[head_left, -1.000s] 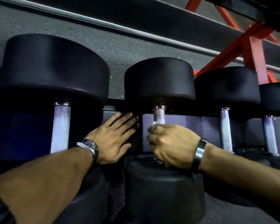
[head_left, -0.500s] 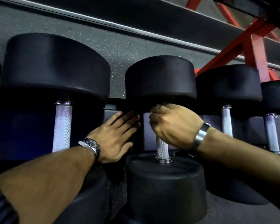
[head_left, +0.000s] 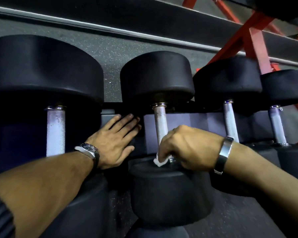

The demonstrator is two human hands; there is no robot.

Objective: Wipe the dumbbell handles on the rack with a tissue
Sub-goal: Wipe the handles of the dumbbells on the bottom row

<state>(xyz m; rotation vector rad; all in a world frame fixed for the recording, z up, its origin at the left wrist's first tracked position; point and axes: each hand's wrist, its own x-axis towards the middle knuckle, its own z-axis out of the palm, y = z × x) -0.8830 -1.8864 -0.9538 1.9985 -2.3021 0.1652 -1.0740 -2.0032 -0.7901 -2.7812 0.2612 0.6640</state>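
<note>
White tissue [head_left: 159, 161] bunched in the right hand [head_left: 187, 146], wrapped round the lower end of a dumbbell handle [head_left: 160, 124] on the rack [head_left: 205, 121].

Fingers curl round the steel bar, pinching the tissue against it just above the near black weight [head_left: 169, 191]. The handle's long axis runs up and away from this hand to the far weight [head_left: 156, 76], so any next stroke would likely travel upward along the bare knurled metal. The right wrist comes in from the right, knuckles up. The left hand [head_left: 113, 141] lies flat and open, holding nothing, fingers straight against the rack just left of that handle. More handles wait on either side.
</note>
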